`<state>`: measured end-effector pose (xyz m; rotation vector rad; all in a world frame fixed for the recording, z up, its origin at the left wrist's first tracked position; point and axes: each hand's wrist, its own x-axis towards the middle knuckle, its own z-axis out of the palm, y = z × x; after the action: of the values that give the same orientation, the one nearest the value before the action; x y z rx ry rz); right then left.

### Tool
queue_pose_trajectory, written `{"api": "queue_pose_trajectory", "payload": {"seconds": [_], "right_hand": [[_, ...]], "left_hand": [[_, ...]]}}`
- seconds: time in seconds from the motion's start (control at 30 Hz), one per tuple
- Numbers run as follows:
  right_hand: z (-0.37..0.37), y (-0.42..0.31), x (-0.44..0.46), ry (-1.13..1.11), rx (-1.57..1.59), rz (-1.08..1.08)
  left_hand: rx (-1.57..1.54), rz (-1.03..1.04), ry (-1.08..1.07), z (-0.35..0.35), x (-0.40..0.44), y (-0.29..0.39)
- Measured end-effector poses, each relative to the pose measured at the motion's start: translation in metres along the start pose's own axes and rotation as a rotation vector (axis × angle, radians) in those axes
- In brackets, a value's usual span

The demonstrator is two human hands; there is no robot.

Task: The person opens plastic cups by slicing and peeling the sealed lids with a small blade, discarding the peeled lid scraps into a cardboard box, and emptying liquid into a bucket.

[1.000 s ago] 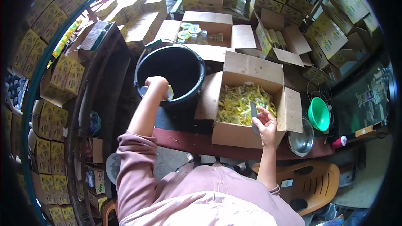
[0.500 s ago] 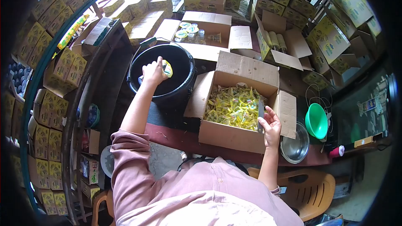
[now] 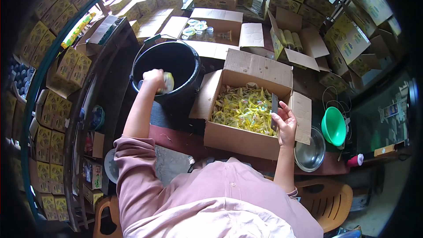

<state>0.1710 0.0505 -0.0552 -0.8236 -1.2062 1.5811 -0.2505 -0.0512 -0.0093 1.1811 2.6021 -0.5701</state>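
Observation:
My left hand [image 3: 152,80] is closed at the near-left rim of a black bucket [image 3: 196,76]. Its fingers hold a small clear plastic cup [image 3: 168,82] with yellow and white print, somewhat blurred. To the right, my right hand [image 3: 286,125] pinches a flat grey metal blade [image 3: 274,110] upright between thumb and fingers. That blade stands over the right side of an open cardboard box [image 3: 246,144]. Inside the box lies a heap of yellow printed plastic strips [image 3: 242,110].
An open carton [image 3: 220,14] behind holds several lidded clear cups [image 3: 199,28]. A green bowl [image 3: 333,126] and a metal bowl [image 3: 309,154] are at right. Stacked cartons [image 3: 50,150] fill the left shelf; an orange chair [image 3: 324,200] stands at lower right.
My left hand with the cup has moved left and down towards the near rim of the bucket. My right hand keeps the blade almost where it was. The whole view has shifted slightly.

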Motion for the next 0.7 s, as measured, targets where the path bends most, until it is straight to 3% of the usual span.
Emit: {"api": "queue_pose_trajectory", "payload": {"seconds": [0.03, 0.13, 0.2, 0.27, 0.33, 0.43, 0.53, 0.6, 0.7], "right_hand": [[0.001, 0.000, 0.003, -0.007, -0.005, 0.014], [0.000, -0.001, 0.010, -0.030, -0.008, 0.016], [-0.001, -0.001, 0.017, -0.039, 0.002, 0.008], [0.000, 0.001, 0.024, -0.037, 0.027, 0.004], [0.001, 0.006, 0.030, -0.048, 0.053, 0.018], [0.010, 0.011, 0.033, -0.066, 0.091, 0.057], [0.029, 0.006, 0.034, -0.114, -0.049, 0.002], [0.042, -0.005, 0.035, -0.140, -0.092, -0.093], [0.053, -0.020, 0.039, -0.153, -0.220, -0.261]], "left_hand": [[0.057, -0.067, -0.229, 0.003, 0.005, -0.001], [0.060, -0.016, -0.289, -0.004, 0.012, -0.004], [-0.212, -0.050, 0.065, -0.009, 0.003, 0.001], [-0.446, 0.054, 0.383, -0.008, 0.000, 0.004], [-0.895, 0.150, 0.357, -0.012, -0.001, 0.015], [-1.477, 0.548, 0.345, -0.021, -0.033, 0.051], [-1.663, 0.676, 0.174, -0.025, -0.066, 0.086], [-1.583, 0.837, 0.392, -0.007, -0.069, 0.118], [-1.376, 0.745, 0.532, -0.003, -0.089, 0.142]]}}
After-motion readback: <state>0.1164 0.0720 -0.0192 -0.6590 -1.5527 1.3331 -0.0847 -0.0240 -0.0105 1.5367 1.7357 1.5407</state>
